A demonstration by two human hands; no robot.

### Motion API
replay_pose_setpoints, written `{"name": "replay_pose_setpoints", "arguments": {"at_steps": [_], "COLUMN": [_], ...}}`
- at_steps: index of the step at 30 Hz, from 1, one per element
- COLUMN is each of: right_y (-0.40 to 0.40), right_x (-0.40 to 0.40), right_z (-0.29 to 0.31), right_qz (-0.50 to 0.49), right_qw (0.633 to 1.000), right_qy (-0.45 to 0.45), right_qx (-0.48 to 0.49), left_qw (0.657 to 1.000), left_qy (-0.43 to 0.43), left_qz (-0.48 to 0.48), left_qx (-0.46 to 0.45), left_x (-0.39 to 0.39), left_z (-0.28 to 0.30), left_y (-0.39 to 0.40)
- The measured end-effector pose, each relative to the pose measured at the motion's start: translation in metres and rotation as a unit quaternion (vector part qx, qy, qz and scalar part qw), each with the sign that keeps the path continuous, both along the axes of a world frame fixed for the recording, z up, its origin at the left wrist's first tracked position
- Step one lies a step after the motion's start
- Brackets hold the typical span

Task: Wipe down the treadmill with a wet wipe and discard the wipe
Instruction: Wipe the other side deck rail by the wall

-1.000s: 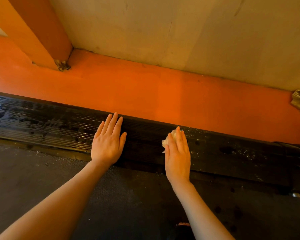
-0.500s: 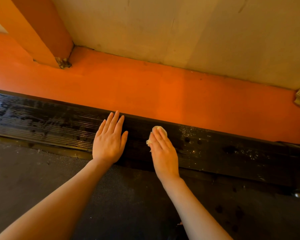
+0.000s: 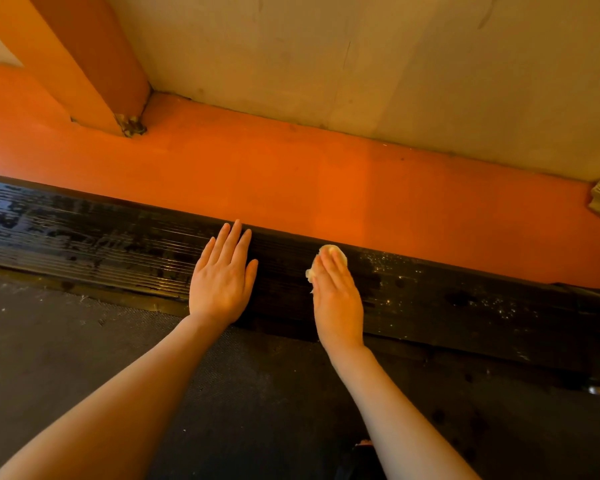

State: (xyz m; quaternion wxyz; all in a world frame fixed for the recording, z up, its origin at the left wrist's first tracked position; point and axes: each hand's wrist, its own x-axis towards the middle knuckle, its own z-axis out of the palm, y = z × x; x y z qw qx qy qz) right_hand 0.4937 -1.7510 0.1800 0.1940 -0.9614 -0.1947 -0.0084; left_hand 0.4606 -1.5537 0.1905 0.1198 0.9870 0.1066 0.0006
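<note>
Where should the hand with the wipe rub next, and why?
Probably slide to the right. The right hand presses the wipe flat on the black side rail, and pale specks dot the rail just right of it, while the rail's left part looks wet.

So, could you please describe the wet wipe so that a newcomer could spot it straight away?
Start at the long black ribbed side rail between the orange strip and the dark grey belt. The right hand lies flat on that rail. The small crumpled pale wet wipe peeks out beyond its fingertips, the only light, soft thing there.
</note>
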Motion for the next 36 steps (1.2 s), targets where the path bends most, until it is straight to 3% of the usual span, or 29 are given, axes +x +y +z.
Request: {"name": "replay_pose_setpoints", "arguments": {"at_steps": [9,17,23,32,36], "right_y": [-0.03,0.005,-0.032,-0.007,-0.033], "right_x": [-0.031,-0.061,-0.05,-0.049,-0.051], "right_z": [-0.003,-0.007,-0.004,-0.005,-0.004], "right_qz": [-0.044,0.123,0.09,0.121,0.078], "right_qw": [0.999,0.992,0.995,0.991,0.996], "right_qy": [-0.003,-0.013,-0.035,-0.021,-0.023], "right_qx": [-0.002,0.026,0.04,0.055,0.032], "left_qw": [1.0,1.0,1.0,1.0,1.0], "left_qy": [0.002,-0.007,-0.006,-0.004,-0.015], "left_qz": [-0.002,-0.008,-0.004,-0.006,-0.009], "left_qx": [-0.007,-0.001,-0.009,-0.005,-0.013], "left_x": [0.0,-0.001,-0.001,-0.001,-0.003], "left_z": [0.001,0.001,0.001,0.001,0.002], "left_y": [0.0,0.0,0.0,0.0,-0.002]}}
